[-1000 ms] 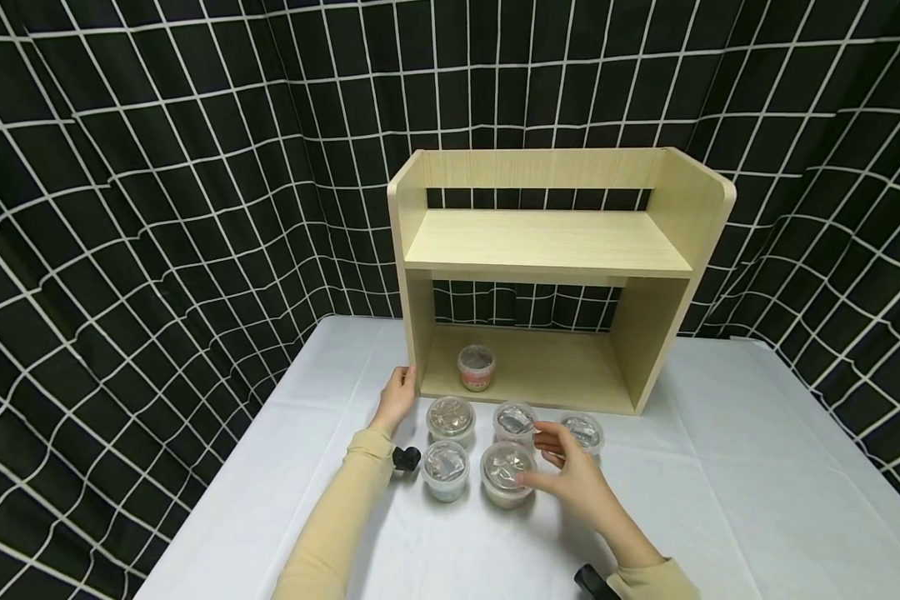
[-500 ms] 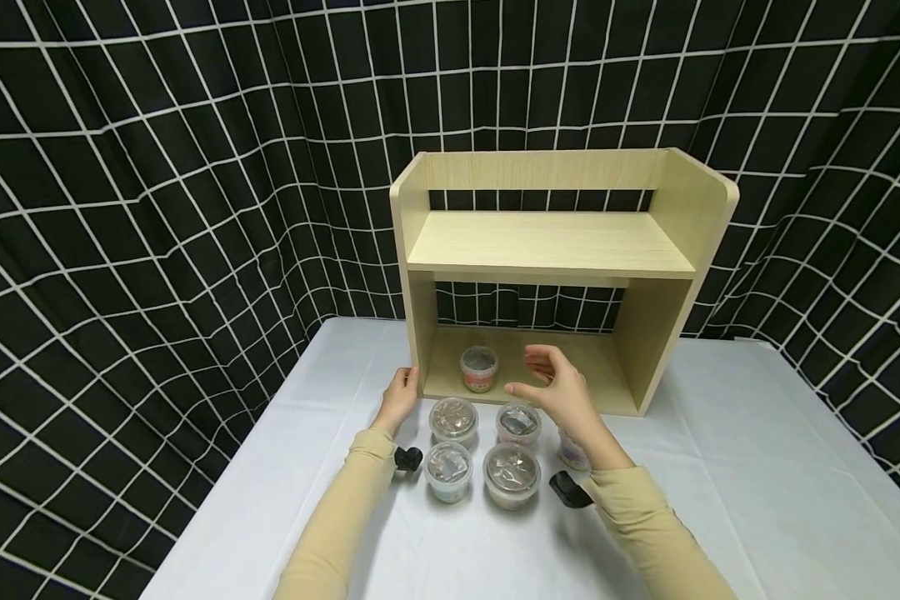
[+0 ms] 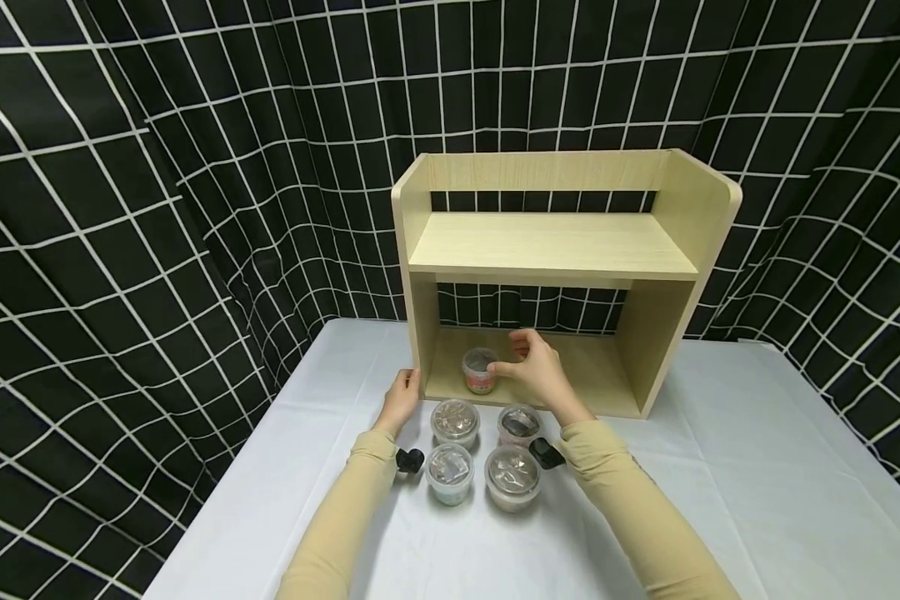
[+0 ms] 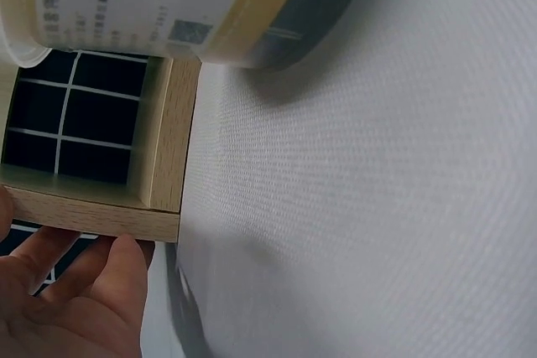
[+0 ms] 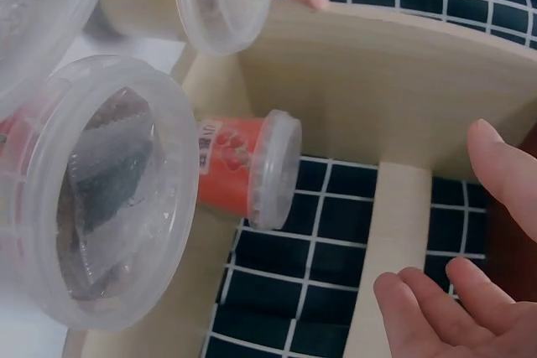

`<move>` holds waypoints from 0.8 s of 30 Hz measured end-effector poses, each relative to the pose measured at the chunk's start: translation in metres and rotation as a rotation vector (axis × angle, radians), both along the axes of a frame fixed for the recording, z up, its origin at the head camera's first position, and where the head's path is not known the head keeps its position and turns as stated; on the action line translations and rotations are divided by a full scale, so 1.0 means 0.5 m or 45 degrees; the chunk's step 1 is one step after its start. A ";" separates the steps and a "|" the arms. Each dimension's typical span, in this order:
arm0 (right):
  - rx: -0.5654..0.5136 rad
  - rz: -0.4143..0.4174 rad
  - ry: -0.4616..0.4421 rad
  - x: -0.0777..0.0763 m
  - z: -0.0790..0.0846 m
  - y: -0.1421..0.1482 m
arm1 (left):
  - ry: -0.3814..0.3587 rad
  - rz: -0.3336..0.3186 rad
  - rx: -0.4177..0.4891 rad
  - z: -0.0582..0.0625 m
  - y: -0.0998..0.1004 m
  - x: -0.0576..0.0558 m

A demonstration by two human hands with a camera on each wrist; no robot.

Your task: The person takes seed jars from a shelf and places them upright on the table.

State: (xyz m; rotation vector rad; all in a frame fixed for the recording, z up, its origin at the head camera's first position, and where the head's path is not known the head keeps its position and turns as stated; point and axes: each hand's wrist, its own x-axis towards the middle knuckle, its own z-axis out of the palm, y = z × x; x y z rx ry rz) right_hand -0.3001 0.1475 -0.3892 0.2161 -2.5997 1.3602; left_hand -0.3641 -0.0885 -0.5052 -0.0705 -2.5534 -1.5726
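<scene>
A lidded plastic tub with a red label (image 3: 480, 372) stands upright on the lower board of the wooden shelf (image 3: 555, 268), near its left side. Beside this tub is my right hand (image 3: 537, 368), thumb and fingers spread apart; in the right wrist view its thumb (image 5: 503, 165) and fingertips hold nothing. My left hand (image 3: 401, 402) rests against the outside of the shelf's left side panel, low down, its fingers (image 4: 101, 278) touching the wood. In front of the shelf stand several more lidded tubs, among them a clear-lidded tub (image 3: 455, 421) closest to the left hand.
A blue-tinted tub (image 3: 450, 473) and a wide tub (image 3: 512, 477) form the front row; a pinkish tub (image 3: 519, 425) stands behind the wide one. White cloth (image 3: 750, 483) covers the table. Black gridded curtains (image 3: 157, 250) surround it.
My right hand has moved from the tubs on the cloth up and leftward to the red-labelled tub on the shelf. The right forearm now hides the rightmost tub. The left hand has stayed put.
</scene>
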 end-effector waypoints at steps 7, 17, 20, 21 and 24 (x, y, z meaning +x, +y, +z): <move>0.041 -0.024 -0.050 -0.023 -0.006 -0.011 | -0.005 -0.001 -0.006 0.001 -0.001 -0.002; 0.030 -0.034 -0.102 -0.038 -0.019 -0.019 | 0.024 0.011 -0.020 0.000 -0.002 -0.003; 0.011 -0.033 -0.117 -0.041 -0.024 -0.019 | 0.016 0.011 -0.010 0.000 -0.003 -0.002; 0.011 -0.032 -0.123 -0.043 -0.026 -0.019 | 0.017 0.008 -0.012 -0.001 -0.004 -0.002; 0.008 -0.032 -0.139 -0.048 -0.034 -0.021 | 0.006 0.000 -0.004 -0.003 -0.004 -0.004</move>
